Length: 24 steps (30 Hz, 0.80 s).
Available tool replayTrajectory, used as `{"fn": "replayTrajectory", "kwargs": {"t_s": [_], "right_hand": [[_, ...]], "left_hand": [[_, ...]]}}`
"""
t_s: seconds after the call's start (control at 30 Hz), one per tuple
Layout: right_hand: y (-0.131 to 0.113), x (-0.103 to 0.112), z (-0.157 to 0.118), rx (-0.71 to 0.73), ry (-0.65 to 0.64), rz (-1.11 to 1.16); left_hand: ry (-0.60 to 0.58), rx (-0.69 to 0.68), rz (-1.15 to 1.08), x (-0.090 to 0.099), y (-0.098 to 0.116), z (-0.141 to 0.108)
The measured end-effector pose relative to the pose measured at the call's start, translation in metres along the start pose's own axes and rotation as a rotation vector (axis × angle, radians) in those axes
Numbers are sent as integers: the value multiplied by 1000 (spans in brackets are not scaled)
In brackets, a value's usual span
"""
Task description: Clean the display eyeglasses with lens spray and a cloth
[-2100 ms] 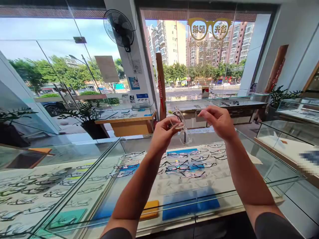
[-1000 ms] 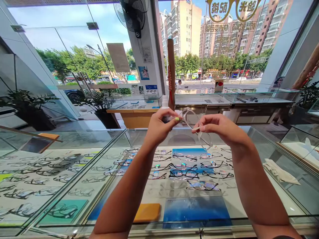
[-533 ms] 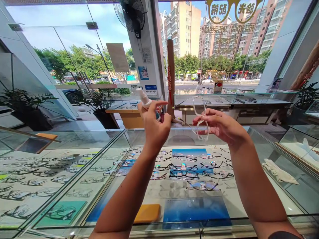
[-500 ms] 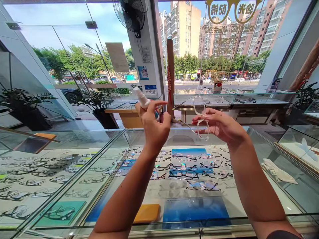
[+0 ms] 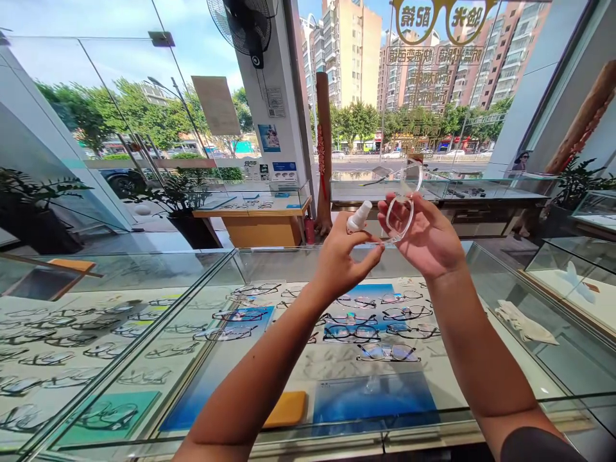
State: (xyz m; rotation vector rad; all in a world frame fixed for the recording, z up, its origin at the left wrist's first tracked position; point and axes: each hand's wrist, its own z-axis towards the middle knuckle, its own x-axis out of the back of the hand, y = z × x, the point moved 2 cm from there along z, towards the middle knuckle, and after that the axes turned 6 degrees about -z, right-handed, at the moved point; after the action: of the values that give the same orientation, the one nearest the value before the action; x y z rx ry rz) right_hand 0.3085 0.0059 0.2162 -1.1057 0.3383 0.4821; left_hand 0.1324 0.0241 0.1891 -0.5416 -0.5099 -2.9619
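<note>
My left hand point(image 5: 339, 260) is closed around a small bottle, mostly hidden by the fingers; its white nozzle top point(image 5: 360, 217) sticks up above them, tilted to the right. My right hand point(image 5: 436, 240) grips a pair of clear-framed eyeglasses point(image 5: 412, 221) near the bridge, with the lenses held one above the other. Thumb and forefinger of my left hand reach to the lower end of the glasses, by a temple arm; whether they pinch it I cannot tell. Both hands are raised above a glass display case point(image 5: 289, 252).
Rows of eyeglasses point(image 5: 353, 332) lie inside the case, with blue panels point(image 5: 375, 401) and an orange case point(image 5: 287, 409). A white cloth point(image 5: 526, 322) is at the right. A framed mirror-like panel point(image 5: 45, 279) stands on the left counter. Further counters and windows lie beyond.
My left hand has moved right with the bottle, up to the glasses. My right hand has turned the glasses and raised them slightly. The view has shifted a little.
</note>
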Motion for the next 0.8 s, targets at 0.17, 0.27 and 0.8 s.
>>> {"fn": "replayTrajectory", "kwargs": {"t_s": [0.17, 0.27, 0.8], "right_hand": [[-12, 3, -1, 83, 84, 77], [-15, 7, -3, 55, 112, 61], [24, 14, 3, -144, 96, -193]], "left_hand": [[48, 115, -136, 6, -10, 0], [134, 196, -374, 8, -20, 1], [19, 703, -1113, 17, -25, 11]]}}
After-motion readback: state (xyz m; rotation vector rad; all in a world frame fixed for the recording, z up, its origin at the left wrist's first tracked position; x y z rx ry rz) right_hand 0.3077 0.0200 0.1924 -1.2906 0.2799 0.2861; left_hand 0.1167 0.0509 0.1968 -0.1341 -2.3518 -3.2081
